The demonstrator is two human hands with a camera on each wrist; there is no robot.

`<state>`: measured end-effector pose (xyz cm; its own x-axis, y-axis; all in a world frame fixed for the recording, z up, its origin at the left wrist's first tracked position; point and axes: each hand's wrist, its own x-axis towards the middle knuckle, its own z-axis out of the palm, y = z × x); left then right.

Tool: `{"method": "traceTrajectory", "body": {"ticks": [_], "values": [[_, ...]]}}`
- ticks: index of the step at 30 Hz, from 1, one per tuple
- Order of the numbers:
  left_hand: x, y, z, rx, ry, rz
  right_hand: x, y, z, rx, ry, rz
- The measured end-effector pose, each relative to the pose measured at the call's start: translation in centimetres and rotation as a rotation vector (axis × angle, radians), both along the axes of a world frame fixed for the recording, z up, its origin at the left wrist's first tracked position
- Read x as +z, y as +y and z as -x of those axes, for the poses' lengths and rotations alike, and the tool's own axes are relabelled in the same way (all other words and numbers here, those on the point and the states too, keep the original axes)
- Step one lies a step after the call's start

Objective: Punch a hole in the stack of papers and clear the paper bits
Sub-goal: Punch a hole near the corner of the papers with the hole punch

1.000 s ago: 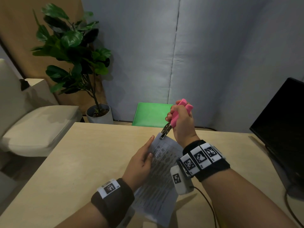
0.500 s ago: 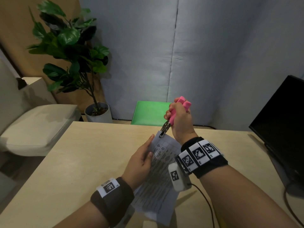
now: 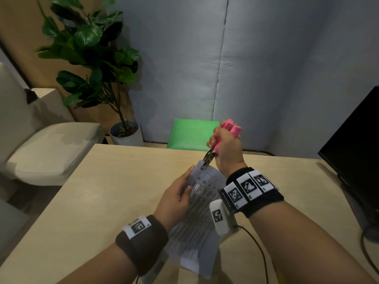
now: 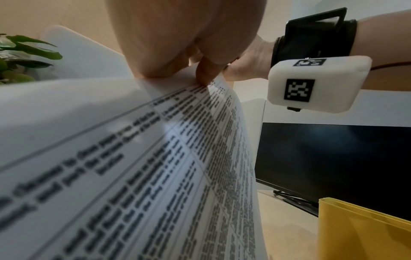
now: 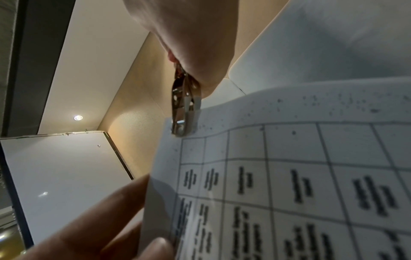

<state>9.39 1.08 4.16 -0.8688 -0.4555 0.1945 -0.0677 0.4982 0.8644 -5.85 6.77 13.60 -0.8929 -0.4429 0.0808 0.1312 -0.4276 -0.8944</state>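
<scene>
A stack of printed papers (image 3: 200, 218) is held up over the wooden table (image 3: 98, 193). My left hand (image 3: 178, 195) pinches its left edge, thumb on top; the same sheets fill the left wrist view as papers (image 4: 155, 167). My right hand (image 3: 225, 148) grips the pink handles of a hole punch (image 3: 230, 130), squeezed together. Its metal head (image 3: 207, 160) is clamped over the top left corner of the stack. In the right wrist view the punch head (image 5: 183, 112) bites the corner of the papers (image 5: 289, 176), with my left fingers (image 5: 106, 219) below.
A black monitor (image 3: 356, 152) stands at the table's right edge. A yellow folder (image 4: 364, 232) lies near my left wrist. A green folder (image 3: 192, 134) leans on the grey wall beyond the table, beside a potted plant (image 3: 94, 64) and a beige chair (image 3: 47, 146).
The punch stays clamped on the paper corner and both hands keep their grips. The whole scene has shifted only slightly with my head.
</scene>
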Motion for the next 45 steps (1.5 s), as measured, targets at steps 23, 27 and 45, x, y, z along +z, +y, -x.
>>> {"method": "traceTrajectory", "body": {"ticks": [23,27,45], "values": [[-2.5,-0.9,-0.7,0.004,-0.164,0.014,-4.6,-0.9,0.4,-0.083,-0.207,-0.049],[-3.2,-1.1,-0.7,-0.027,-0.301,0.019,-7.9,-1.0,0.9,-0.136,-0.312,-0.114],[-9.0,-2.2,0.4,-0.075,-0.552,0.002,-17.2,-1.8,1.9,-0.276,-0.494,-0.265]]}}
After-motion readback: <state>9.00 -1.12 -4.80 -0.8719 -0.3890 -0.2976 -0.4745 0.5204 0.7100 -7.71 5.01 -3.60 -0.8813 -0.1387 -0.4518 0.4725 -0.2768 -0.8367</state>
